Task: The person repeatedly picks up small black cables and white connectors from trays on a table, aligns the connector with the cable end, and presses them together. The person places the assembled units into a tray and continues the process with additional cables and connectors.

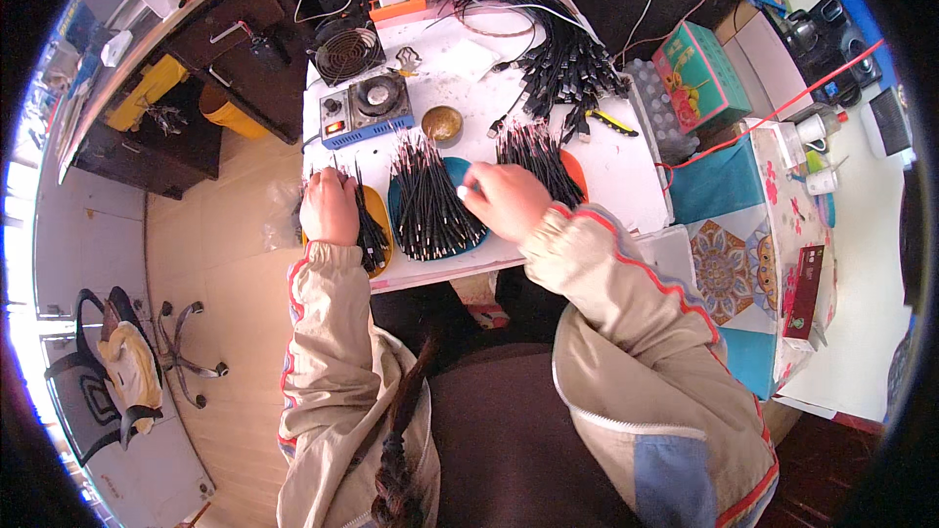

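Observation:
My left hand (330,207) is over the yellow tray (380,205) at the left, fingers curled in among thin black cables (370,240); its fingertips are hidden. A blue tray (458,172) in the middle carries a thick fan of black cables (427,200) with stripped, pinkish ends pointing away from me. Above the right edge of that pile is my right hand (509,200), its fingers bent toward the thumb; anything between them is too small to make out. Beyond it, an orange tray (574,174) holds another bundle of black cables (536,152).
Behind the trays stand a blue solder pot (370,110), a round metal tin (442,124) and a fan (348,54). Black cables with connectors (572,68) heap at the back right, near yellow-black cutters (612,122). A green box (699,78) stands right; an orange power strip (398,6) lies behind.

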Available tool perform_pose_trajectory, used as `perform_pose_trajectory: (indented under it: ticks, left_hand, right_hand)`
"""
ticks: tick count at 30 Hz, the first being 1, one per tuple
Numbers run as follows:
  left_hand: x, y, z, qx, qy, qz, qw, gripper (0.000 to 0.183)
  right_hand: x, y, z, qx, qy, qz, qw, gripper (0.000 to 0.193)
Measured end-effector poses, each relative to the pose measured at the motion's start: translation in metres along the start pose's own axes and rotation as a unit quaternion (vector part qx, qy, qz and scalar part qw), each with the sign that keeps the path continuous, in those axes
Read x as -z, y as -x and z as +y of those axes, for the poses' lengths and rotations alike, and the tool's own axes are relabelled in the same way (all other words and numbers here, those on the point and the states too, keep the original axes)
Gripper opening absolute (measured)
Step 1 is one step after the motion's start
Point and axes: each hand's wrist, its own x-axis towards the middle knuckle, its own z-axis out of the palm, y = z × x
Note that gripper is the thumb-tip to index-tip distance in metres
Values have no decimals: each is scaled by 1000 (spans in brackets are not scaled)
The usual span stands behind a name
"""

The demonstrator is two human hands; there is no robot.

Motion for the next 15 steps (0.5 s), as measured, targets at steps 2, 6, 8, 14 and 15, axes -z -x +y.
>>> perform_pose_trajectory:
  ticks: [2,6,8,14,15]
  left_hand:
    - [1,-1,1,10,16,4,1000,18]
    - [7,-1,-2,73,169,19,983,17]
    - [11,0,-5,88,258,73,959,18]
    - [41,-3,-10,79,507,147,846,16]
    - [49,-2,-9,73,518,156,838,16]
  right_hand:
    - [-16,-18,-4,-15,69,-19,997,19]
    - [-29,-26,0,-39,77,-61,994,21]
    - [-31,-25,4,-34,63,-43,996,22]
    - [-30,-31,15,-7,12,-83,996,24]
    - [-28,-31,16,-9,-8,-82,997,25]
